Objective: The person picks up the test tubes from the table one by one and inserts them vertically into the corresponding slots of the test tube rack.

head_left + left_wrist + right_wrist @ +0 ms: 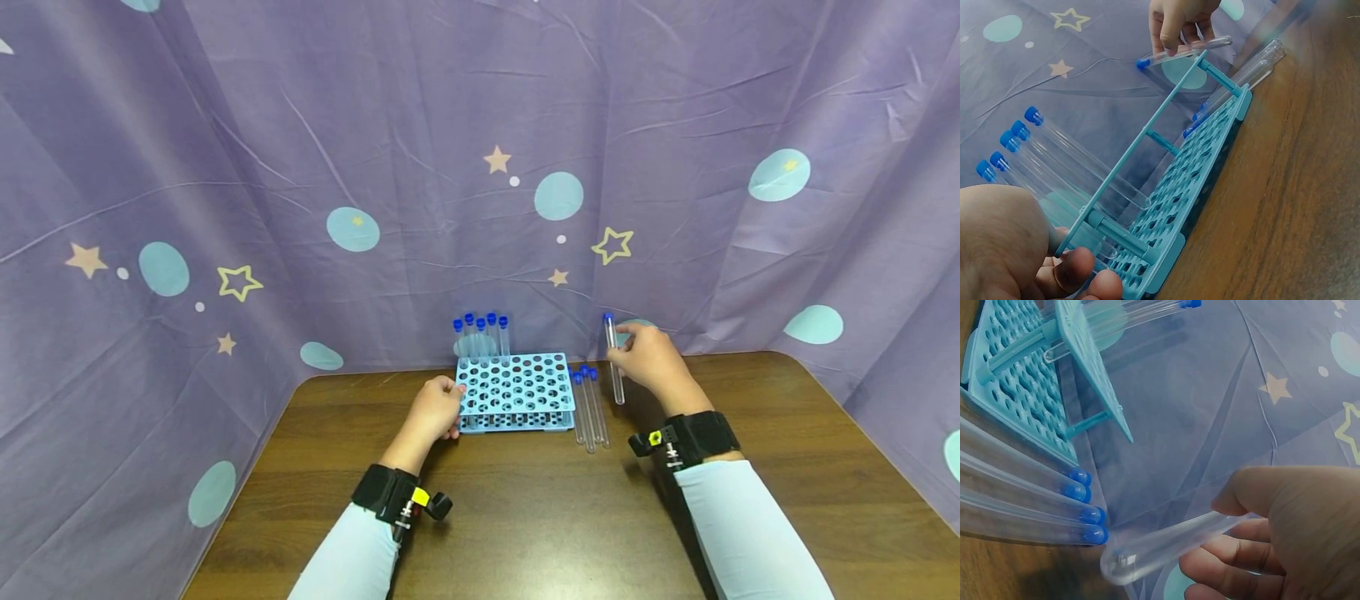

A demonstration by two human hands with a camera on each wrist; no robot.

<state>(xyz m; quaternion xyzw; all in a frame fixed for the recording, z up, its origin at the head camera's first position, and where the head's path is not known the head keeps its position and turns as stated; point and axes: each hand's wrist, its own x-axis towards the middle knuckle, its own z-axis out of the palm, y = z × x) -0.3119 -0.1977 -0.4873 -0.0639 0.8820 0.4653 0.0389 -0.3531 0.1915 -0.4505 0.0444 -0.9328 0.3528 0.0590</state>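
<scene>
A light-blue test tube rack (517, 387) stands on the table, its top plate full of round holes. My left hand (437, 407) grips the rack's left end, thumb at the top plate and fingers lower down. Several clear test tubes with blue caps (1072, 153) stand upright in the rack's back left holes. My right hand (647, 357) pinches another test tube (1160, 547) between thumb and fingers, raised above the table right of the rack, blue cap up and rounded end down. Several more capped test tubes (590, 408) lie side by side against the rack's right side.
The brown wooden table (517, 517) carries everything. Close behind its back edge hangs a purple curtain (442, 208) with stars and teal spots. Each wrist wears a black strap (701, 435) with a small camera.
</scene>
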